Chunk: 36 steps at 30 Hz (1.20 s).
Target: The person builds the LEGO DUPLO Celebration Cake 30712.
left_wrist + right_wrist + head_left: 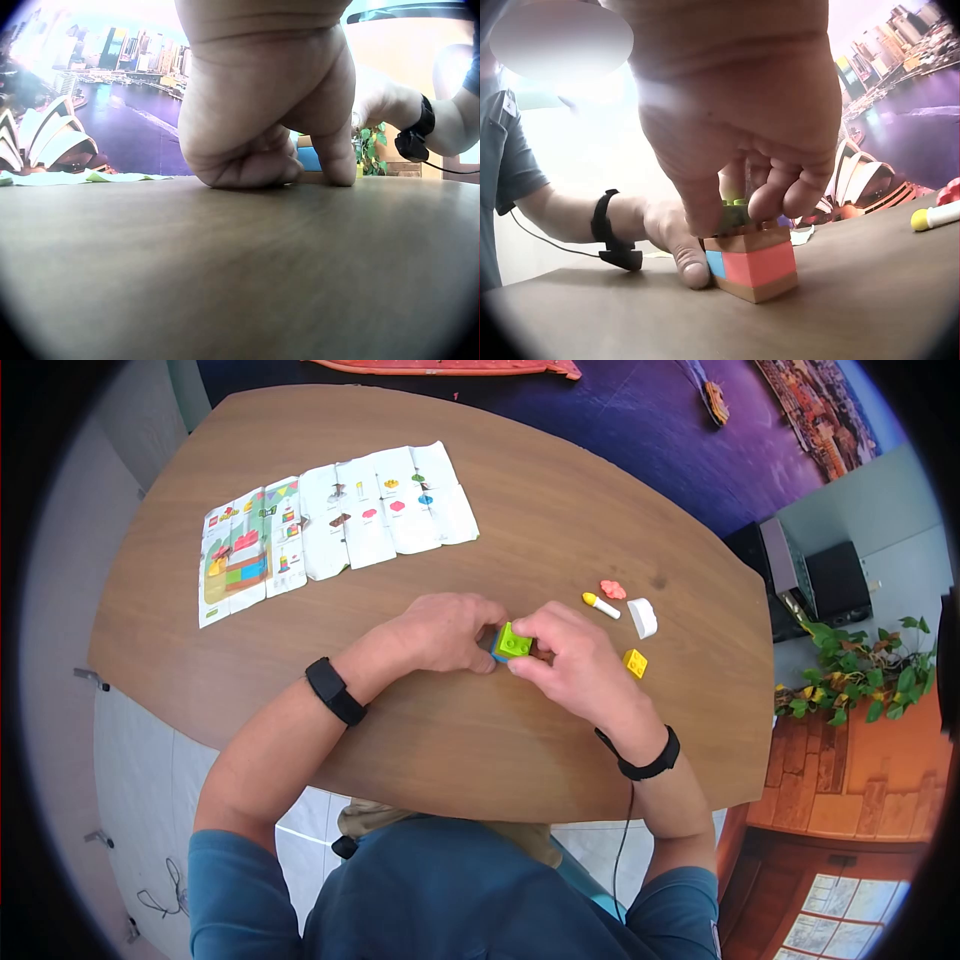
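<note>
"On the near half of the table (430,755), what does each hand hold?"

"The right hand (572,656) pinches the green block (514,643) between thumb and fingers, its grip narrowed to the block's width. The block sits atop the stack (761,266), whose brown, red and blue layers show below; whether it is fully seated, I cannot tell."

"And the left hand (440,632)?"

"It reaches down to the stack's left side, thumb and finger spread just enough to take the stack between them. The thumb seems to touch the blue end; how hard it presses does not show."

"Why so low?"

"Probably to steady the stack, so it does not slide while the right hand works from above."

"What about the loose pieces?"

"The candle (603,606), pink piece (613,590), white piece (643,618) and yellow brick (635,663) lie to the right, apart from the stack. I'd judge that puts them within easy reach without crowding the work."

"And the sheet (325,530)?"

"Spread out beyond the left hand, pictures upward, well apart from the stack, likely so it can be seen while both arms have room."
</note>
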Each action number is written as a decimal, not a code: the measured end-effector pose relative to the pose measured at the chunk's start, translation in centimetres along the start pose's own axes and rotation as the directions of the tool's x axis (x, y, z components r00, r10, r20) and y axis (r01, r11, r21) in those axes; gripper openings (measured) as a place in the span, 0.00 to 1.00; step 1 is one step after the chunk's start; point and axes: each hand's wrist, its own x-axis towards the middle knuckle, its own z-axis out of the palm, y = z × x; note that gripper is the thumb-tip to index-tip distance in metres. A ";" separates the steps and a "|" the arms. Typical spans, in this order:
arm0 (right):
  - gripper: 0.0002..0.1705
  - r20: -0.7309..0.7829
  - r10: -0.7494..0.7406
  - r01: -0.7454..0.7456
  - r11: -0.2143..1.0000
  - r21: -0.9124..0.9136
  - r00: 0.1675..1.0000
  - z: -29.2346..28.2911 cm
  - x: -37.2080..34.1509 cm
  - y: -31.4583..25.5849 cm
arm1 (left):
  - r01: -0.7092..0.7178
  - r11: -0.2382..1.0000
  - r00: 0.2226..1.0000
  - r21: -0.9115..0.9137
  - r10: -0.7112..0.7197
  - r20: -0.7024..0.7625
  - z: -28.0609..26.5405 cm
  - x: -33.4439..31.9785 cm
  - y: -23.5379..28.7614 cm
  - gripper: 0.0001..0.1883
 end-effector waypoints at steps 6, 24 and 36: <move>0.17 -0.029 -0.034 0.036 0.999 0.042 0.999 -0.8 -0.6 -0.1 | 0.023 1.000 1.000 -0.019 -0.023 0.006 -0.4 -0.2 0.5 0.24; 0.24 -0.198 0.438 -0.461 0.883 -0.087 0.877 -4.9 -10.8 8.1 | -0.009 1.000 0.999 -0.004 0.009 -0.050 0.2 -0.3 0.4 0.24; 0.16 -0.044 0.372 -0.373 0.927 -0.024 0.927 -4.5 -9.9 8.0 | -0.002 1.000 1.000 -0.010 0.001 -0.022 0.3 -0.2 0.0 0.27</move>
